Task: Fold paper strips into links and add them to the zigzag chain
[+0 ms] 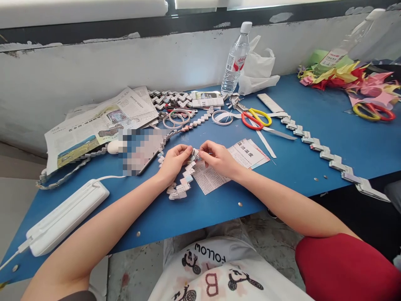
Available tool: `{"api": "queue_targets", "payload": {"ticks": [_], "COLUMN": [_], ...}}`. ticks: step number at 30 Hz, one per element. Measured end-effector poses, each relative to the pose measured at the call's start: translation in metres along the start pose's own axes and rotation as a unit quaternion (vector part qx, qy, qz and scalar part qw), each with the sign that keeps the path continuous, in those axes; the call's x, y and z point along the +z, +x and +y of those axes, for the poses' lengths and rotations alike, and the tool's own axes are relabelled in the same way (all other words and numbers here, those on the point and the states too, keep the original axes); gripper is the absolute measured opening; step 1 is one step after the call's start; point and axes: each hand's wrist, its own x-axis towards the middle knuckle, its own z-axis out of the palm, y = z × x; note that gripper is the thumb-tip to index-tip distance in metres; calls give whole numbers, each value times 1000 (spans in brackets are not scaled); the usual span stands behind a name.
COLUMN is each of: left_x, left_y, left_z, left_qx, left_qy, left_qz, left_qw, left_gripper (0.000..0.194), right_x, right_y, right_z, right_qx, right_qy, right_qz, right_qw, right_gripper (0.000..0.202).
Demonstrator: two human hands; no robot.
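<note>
My left hand (pixel 176 161) pinches the end of a zigzag chain of folded newspaper (pixel 188 172). From the other side, my right hand (pixel 217 159) grips the same end between thumb and fingers. The chain hangs down and curls on the blue table, and another stretch runs behind my left hand toward the back. Under my right hand lie cut newspaper pieces (pixel 211 179), partly covered by it. What exactly sits between the fingertips is too small to make out.
Red-and-yellow scissors (pixel 255 119), tape rolls (pixel 222 118) and a water bottle (pixel 236 60) stand beyond my hands. At left are newspaper sheets (pixel 103 125), a phone (pixel 147 146) and a white power strip (pixel 67 217). Another paper chain (pixel 326 152) crosses the right side; coloured paper (pixel 372 85) lies farther right.
</note>
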Motion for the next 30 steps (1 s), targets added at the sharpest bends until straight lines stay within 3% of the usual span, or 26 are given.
{"api": "queue_targets", "payload": {"ticks": [12, 17, 23, 30], "left_x": [-6, -5, -2, -3], "left_y": [2, 1, 1, 2], "left_z": [10, 11, 8, 9], "left_qx": [-67, -54, -14, -56], "left_qy": [-98, -73, 50, 16], "left_qz": [-43, -47, -33, -20], "left_qw": [992, 995, 998, 998], "left_gripper": [30, 33, 35, 33], "right_x": [4, 4, 4, 3], "right_y": [-3, -4, -4, -3], "right_z": [-4, -6, -5, -2], "right_qx": [-28, -44, -57, -72], "right_qy": [33, 10, -33, -61], "right_qz": [-1, 9, -7, -12], "right_qw": [999, 999, 998, 995], "right_gripper": [14, 12, 8, 7]}}
